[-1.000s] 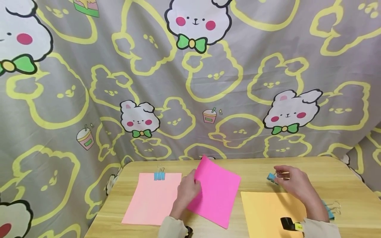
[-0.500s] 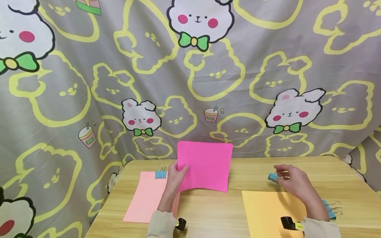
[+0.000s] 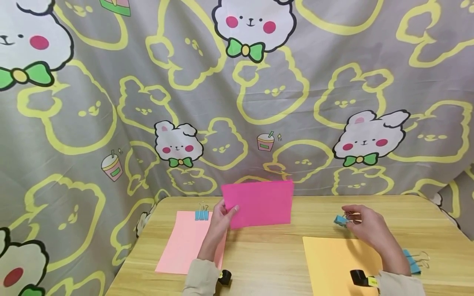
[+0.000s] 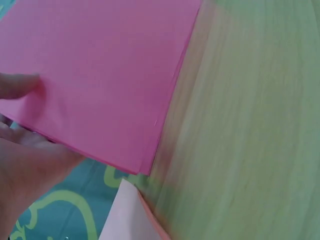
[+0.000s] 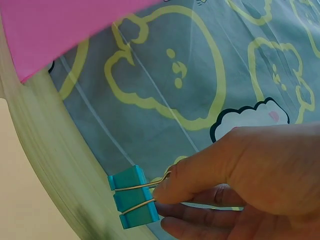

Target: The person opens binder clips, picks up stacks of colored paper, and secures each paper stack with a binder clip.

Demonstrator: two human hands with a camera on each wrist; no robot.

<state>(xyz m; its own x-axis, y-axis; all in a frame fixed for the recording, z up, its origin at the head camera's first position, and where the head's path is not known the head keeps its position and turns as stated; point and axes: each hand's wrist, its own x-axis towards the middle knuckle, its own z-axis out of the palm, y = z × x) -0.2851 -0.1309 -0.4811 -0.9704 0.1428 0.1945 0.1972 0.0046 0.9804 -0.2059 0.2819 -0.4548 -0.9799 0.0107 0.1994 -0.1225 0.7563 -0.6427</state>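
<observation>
My left hand [image 3: 221, 220] grips a stack of bright pink paper [image 3: 259, 204] by its left edge, thumb on the near face and fingers behind. The stack is held up off the table, tilted, and in the left wrist view its sheets [image 4: 105, 65] show slightly uneven edges. My right hand [image 3: 366, 224] pinches a blue binder clip [image 3: 340, 220] by its wire handles. Seen from the right wrist, thumb and fingers press on the handles of the clip [image 5: 134, 197]. The clip is apart from the pink stack.
Light pink paper [image 3: 185, 242] lies on the left with a blue binder clip [image 3: 201, 215] on its top edge. Yellow-orange paper [image 3: 340, 263] lies at the right front, and another blue clip [image 3: 412, 262] sits beyond it. A patterned curtain [image 3: 296, 102] hangs behind the wooden table [image 3: 266, 259].
My left hand has lifted the pink stack from its slanted position near the table, turned it level and then tipped it further. The right hand keeps its pinch on the clip, nearly still.
</observation>
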